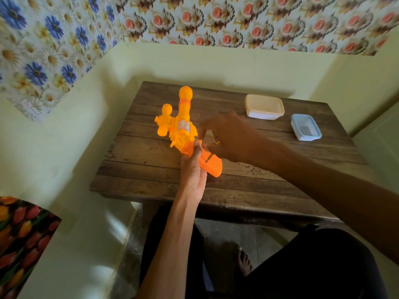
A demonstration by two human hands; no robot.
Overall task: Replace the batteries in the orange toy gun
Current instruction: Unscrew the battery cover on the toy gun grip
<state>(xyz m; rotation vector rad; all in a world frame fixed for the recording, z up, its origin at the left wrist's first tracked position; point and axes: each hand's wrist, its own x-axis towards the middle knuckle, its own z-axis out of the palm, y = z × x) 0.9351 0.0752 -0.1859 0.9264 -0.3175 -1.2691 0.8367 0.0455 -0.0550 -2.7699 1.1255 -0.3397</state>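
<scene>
My left hand (192, 169) grips the orange toy gun (184, 114), barrel toward 12 o'clock, while my right hand (226, 134), at its 3 o'clock, pinches a screwdriver (209, 157) against the handle.

Two lidded containers (264, 106) on table (151, 169)

This looks like a room in a home. Floral wallpaper (237, 20) covers the painted wall beyond the left hand (192, 169) and right hand (228, 137). Beneath them stands a small plank-topped wooden table (151, 169). Right of the right hand sit a cream-lidded food container (264, 106) and a blue-lidded food container (305, 127). Below both hands, a bare foot (244, 262) rests on the floor (226, 231).
</scene>
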